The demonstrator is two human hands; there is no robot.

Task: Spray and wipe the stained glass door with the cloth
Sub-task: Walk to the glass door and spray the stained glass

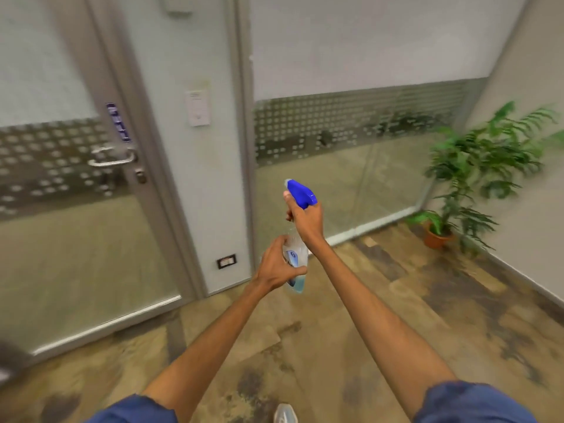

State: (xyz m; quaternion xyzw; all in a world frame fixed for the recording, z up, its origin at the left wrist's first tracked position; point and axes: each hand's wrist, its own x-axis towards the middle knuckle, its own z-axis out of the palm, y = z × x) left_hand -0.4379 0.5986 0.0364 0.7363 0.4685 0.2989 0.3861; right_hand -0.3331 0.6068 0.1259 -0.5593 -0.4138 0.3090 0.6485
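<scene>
Blue sleeves [134,410] at bottom edge; mid-frame, left grip [274,265] clamped round spray bottle [296,282], right grip [305,218] clamped at its trigger. Spraying step, seemingly; needs aiming at glass door [76,239], left.

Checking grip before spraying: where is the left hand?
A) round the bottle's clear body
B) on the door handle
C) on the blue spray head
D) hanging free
A: the left hand grips the clear body of the spray bottle; the right hand holds its neck under the blue spray head.
</scene>
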